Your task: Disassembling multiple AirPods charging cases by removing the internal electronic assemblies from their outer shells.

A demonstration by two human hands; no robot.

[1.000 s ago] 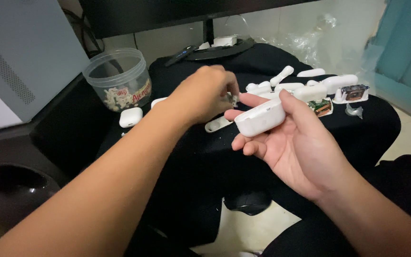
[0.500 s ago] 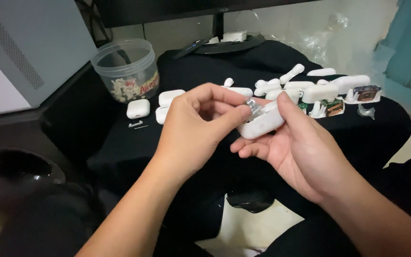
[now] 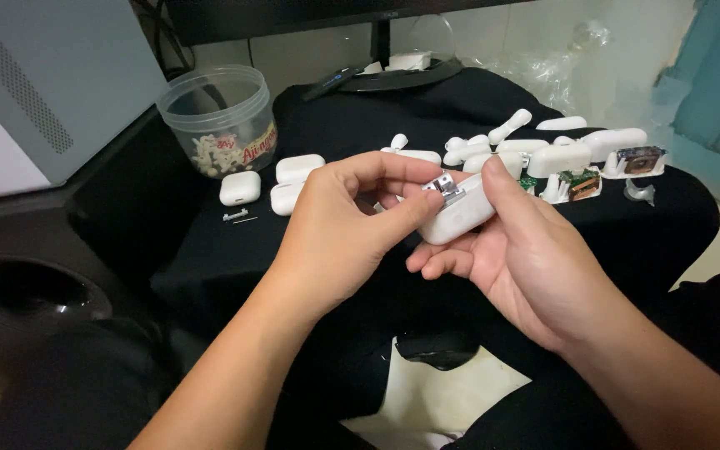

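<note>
**Small metal hinge meets white earbud case above a cluttered black cloth**

A person's right hand (image 3: pixel 535 258) cradles a white earbud case shell (image 3: pixel 458 218), fingers curled under it and the thumb laid along its upper edge, so the hand is closed around it. The left hand (image 3: pixel 339 225) pinches a small silvery metal hinge piece (image 3: pixel 444 185) between thumb and fingertips, right at the top end of the shell and touching it. The shell hangs in the air above the black cloth (image 3: pixel 352 108), nearer the camera than everything lying on that cloth.

The shell looks like smooth, glossy hard plastic: light, stiff and likely slippery, so a hold around its long sides with fingers beneath seems safest. The hinge piece looks tiny and easy to drop, best gripped by its flat faces with fingertips.

Beyond the shell, a scatter of white case parts (image 3: pixel 543 154) lies across the cloth, with a few opened halves showing small circuit boards (image 3: pixel 581 182) to its right. To the shell's left sit three closed white cases (image 3: pixel 240 188), with loose metal bits just in front of them. Farther left stands a clear plastic jar (image 3: pixel 221 117), open at the top. Behind it all rises a monitor stand (image 3: pixel 385 71).
</note>
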